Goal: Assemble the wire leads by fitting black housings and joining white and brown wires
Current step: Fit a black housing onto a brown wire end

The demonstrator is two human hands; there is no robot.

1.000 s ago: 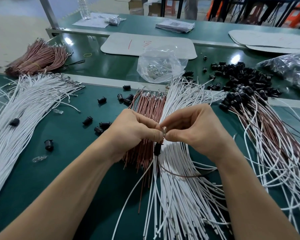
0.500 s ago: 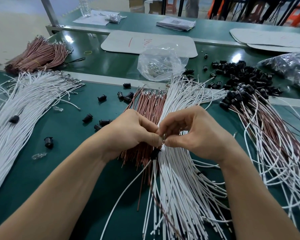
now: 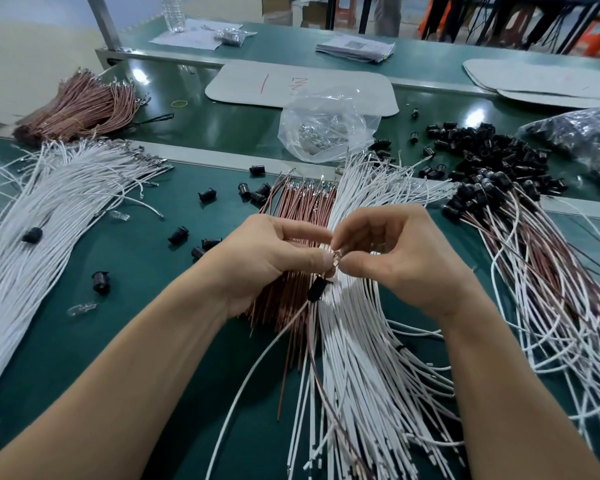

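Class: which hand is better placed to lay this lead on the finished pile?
Probably the right hand: it pinches the lead and the finished pile lies on its side; the left hand must cross.

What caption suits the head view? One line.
Left hand and right hand pinch wire ends above a black housing, over brown wires and white wires.
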